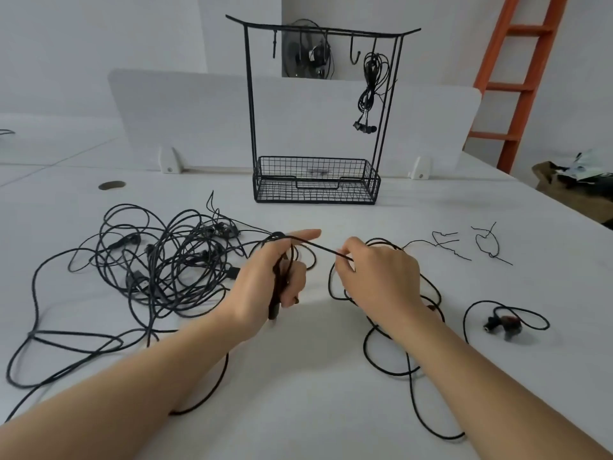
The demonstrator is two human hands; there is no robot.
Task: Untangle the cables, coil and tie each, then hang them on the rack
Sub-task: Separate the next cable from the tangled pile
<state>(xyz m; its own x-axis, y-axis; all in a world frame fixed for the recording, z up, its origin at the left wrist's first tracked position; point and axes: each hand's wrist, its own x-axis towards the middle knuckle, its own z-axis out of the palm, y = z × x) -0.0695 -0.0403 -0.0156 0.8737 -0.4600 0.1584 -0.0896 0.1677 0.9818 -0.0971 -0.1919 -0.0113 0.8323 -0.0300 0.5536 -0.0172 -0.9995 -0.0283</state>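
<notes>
Running taut btwn both hands over table [331, 220], thin black cable [318, 249] loops round L hand [265, 283], whose fingers curl on the coil, index straight. R hand [378, 277] pinches the strand; slack lies by R wrist.

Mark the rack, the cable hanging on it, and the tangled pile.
rack [315, 192], head view, basket front wall.
hanging cable [371, 73], head view, upper coil.
tangled pile [179, 260], head view, dense middle.

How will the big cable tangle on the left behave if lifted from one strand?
Probably floppy: the tangle lies in loose, sagging loops on the table. It likely comes up as one clump, since strands cross repeatedly. Its plugs may snag.
</notes>
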